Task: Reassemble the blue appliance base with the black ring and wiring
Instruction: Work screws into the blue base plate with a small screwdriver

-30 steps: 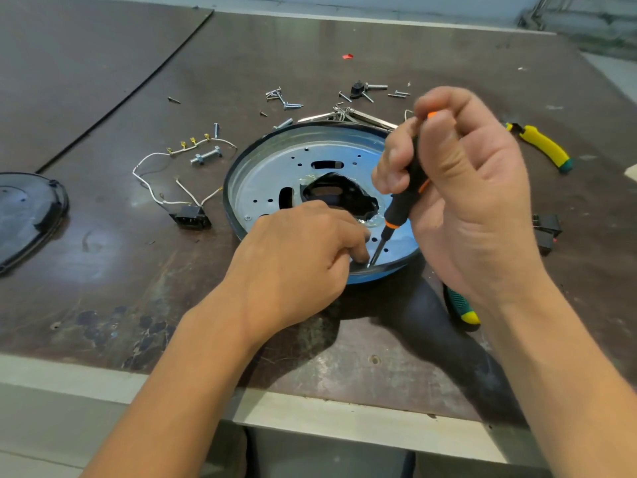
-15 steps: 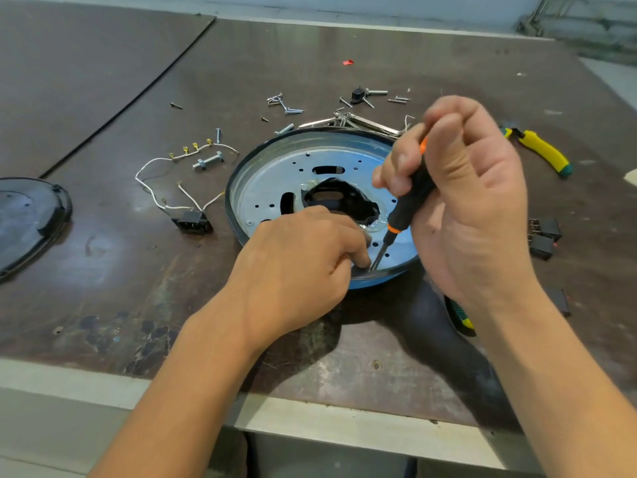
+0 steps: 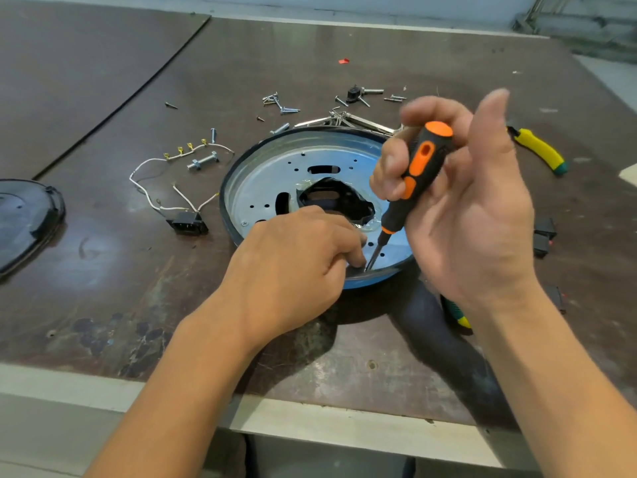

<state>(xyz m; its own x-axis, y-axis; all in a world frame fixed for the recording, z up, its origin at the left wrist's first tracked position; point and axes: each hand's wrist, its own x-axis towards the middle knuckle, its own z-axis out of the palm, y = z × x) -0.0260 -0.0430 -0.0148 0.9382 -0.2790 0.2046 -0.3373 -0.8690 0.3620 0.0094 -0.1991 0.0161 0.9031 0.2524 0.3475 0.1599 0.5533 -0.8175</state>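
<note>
Head | right hand (image 3: 465,208) grips tilted screwdriver (image 3: 418,170) | left hand (image 3: 293,267) curled on blue base (image 3: 269,181), grasp unclear

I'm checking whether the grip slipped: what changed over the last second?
The right hand loosened on the screwdriver: its thumb lifted off and the palm opened, baring the orange cap; only the fingers now curl round the handle. Unchanged: the tip at the near rim of the base, the left hand beside it.
</note>
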